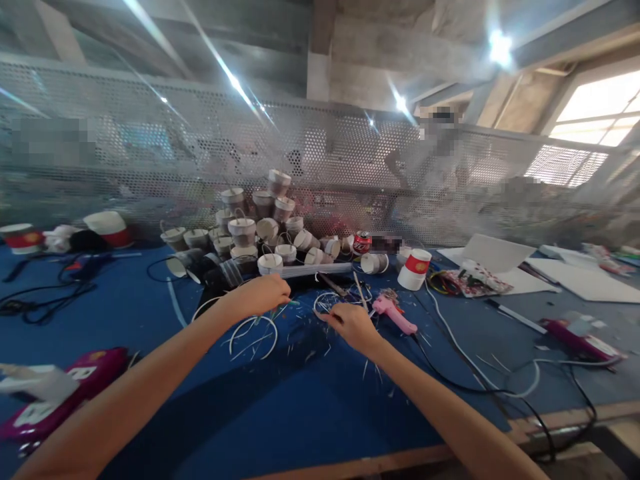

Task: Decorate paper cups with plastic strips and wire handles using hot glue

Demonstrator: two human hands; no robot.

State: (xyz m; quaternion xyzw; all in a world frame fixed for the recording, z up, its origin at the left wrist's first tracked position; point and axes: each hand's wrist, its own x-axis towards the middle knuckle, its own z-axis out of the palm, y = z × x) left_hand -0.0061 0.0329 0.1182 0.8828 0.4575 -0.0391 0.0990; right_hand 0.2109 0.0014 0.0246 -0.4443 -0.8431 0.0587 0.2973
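Note:
My left hand (266, 293) is closed above the blue tabletop, fingers curled down. A small green piece shows under its fingertips, too blurred to name. Level with it on the right, my right hand (351, 324) has thumb and forefinger pinched together; what they hold, if anything, is too small to make out. A white wire ring (276, 337) lies below my left hand, and another white ring (320, 298) is just beyond my right fingertips. Thin white offcuts (306, 337) are scattered between the hands. To the right of my right hand rests a pink hot glue gun (397, 317).
Behind the hands is a heap of small handled buckets (242, 230). A red can (362, 243) and a red-and-white cup (415, 269) stand right of it. Cables (450, 383) cross the right side. Purple power strips (575, 339) lie at both sides. Perforated metal panels (300, 140) close the back.

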